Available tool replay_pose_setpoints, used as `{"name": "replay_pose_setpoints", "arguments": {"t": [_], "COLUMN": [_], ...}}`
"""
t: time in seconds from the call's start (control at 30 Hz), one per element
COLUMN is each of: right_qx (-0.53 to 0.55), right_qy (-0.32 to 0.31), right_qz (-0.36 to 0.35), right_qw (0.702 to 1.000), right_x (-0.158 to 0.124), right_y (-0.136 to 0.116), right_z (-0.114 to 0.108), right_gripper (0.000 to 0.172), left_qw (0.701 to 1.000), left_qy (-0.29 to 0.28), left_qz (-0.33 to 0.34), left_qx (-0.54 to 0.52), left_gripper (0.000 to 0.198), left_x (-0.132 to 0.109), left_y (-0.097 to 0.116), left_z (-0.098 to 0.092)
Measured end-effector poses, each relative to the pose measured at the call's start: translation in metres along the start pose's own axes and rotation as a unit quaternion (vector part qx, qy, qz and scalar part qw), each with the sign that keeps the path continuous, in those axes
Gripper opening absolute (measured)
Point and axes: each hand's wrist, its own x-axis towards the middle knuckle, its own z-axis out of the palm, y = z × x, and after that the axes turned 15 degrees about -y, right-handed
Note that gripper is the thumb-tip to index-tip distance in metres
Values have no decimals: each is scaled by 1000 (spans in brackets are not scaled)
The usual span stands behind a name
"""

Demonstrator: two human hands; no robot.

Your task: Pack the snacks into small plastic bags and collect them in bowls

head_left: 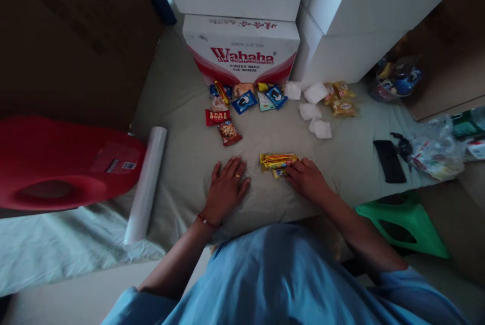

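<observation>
My left hand (226,186) lies palm down on the cloth-covered surface (182,163), fingers stretched out and holding nothing. A small pile of yellow stick-shaped snack packets (276,160) is to its right. My right hand (306,178) has its fingers curled and closed on the right end of these packets; the fingertips are partly hidden. Beyond the hands lie a red snack packet (217,117), a brown cookie packet (229,133) and blue cookie packets (244,102). Several white wrapped pieces (315,93) and golden snack packets (344,107) are farther right.
A white and red Wahaha carton (242,54) stands at the back. At left are a red plastic container (83,163) and a plastic-film roll (147,183). A black phone (389,161), a clear bag (435,148), a snack tub (394,82) and a green stool (405,224) are at right.
</observation>
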Motion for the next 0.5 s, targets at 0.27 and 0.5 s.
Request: {"name": "replay_pose_setpoints", "arguments": {"t": [0.27,0.5], "right_qx": [36,50], "right_qy": [-25,-22], "right_qz": [15,-10], "right_qw": [999,998], "right_x": [-2,17], "right_y": [-12,-32], "right_z": [-13,-29], "right_gripper": [21,19], "left_qw": [1000,1000], "left_qy": [-4,1], "left_qz": [-4,1], "left_qx": [6,-4], "left_gripper": [55,56], "left_x": [0,1], "left_y": [1,0], "left_z": [-2,0]}}
